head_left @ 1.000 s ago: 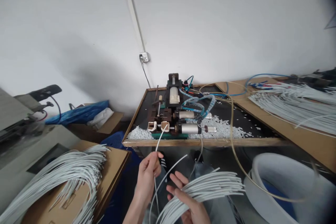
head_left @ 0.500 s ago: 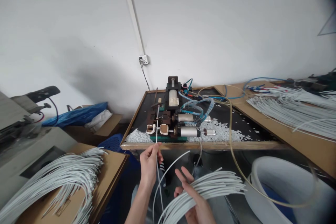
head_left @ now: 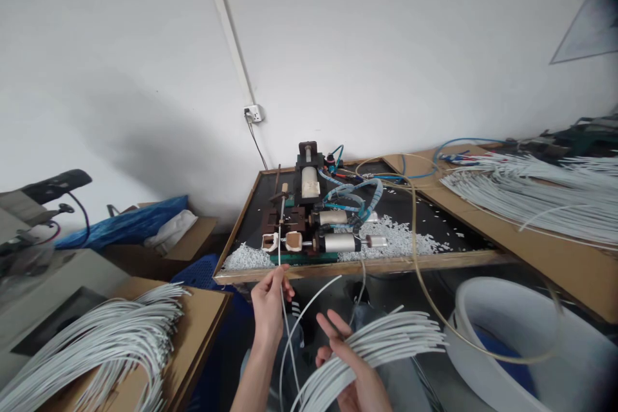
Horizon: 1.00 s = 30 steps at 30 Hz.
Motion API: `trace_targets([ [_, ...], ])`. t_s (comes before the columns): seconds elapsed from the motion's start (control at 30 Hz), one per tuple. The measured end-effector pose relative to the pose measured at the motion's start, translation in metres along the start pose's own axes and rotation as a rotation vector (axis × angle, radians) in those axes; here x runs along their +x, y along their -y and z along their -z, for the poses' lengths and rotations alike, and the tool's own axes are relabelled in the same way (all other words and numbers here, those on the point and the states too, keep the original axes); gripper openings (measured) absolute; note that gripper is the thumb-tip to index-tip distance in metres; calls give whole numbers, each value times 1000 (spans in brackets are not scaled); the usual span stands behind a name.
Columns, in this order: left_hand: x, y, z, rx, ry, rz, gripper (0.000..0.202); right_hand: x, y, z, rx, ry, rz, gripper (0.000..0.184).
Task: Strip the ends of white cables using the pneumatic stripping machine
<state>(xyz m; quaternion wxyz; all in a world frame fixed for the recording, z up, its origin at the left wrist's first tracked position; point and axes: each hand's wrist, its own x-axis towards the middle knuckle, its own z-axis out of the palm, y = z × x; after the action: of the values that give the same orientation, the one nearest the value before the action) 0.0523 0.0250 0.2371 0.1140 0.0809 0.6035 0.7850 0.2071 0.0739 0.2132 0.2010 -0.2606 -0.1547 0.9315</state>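
Note:
My left hand (head_left: 268, 306) pinches a single white wire (head_left: 279, 253) just in front of the table's edge. The wire's far end runs between the two pale-edged jaws (head_left: 293, 242) of a pneumatic machine (head_left: 310, 181), and its tail hangs down below my fingers. A thick bundle of white wires (head_left: 405, 335) lies across my right hand (head_left: 357, 370), gripped beneath the thumb while two fingers point outward. One loose wire (head_left: 309, 304) curves up from the bundle between my hands.
White cut scraps (head_left: 405, 238) litter the black, wood-edged tabletop. More wires lie on cardboard at left (head_left: 116, 328) and right (head_left: 531, 203). A white bucket (head_left: 502, 290) stands at lower right, with a yellowish hose (head_left: 416, 251) looping over it. Blue tubes (head_left: 371, 196) run from the machine.
The view has turned slightly to the right, so things appear a little further left. My hands keep the same holds, and the wire remains between the jaws.

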Motion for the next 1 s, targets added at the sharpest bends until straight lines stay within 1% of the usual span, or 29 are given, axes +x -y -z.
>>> trace_targets([
  [0.1,0,-1,1,-18,-16,4,35,0,-1,0,3,6,-10,41],
  [0.27,0,-1,1,-30,3,9,37,-3,-3,-4,11,-28,49,43],
  [0.47,1,-1,2,-60,19,3,35,-5,-5,-8,9,-36,20,39],
  [0.6,-8,-2,2,-19,44,9,34,-2,-13,-4,-46,-62,-5,45],
  [0.67,-16,-3,3,10,73,24,35,-1,-18,-3,-74,-44,-45,48],
  [0.77,-30,-6,5,53,131,38,35,-1,-22,-3,-93,22,-93,44],
  [0.87,-40,-9,9,109,195,36,34,-3,-24,-7,-103,96,-98,42],
  [0.93,-43,-11,13,172,246,8,34,-6,-23,-9,-110,86,-93,43],
  [1.0,-42,-14,17,301,329,-41,35,-9,-22,-10,-123,53,-92,41],
])
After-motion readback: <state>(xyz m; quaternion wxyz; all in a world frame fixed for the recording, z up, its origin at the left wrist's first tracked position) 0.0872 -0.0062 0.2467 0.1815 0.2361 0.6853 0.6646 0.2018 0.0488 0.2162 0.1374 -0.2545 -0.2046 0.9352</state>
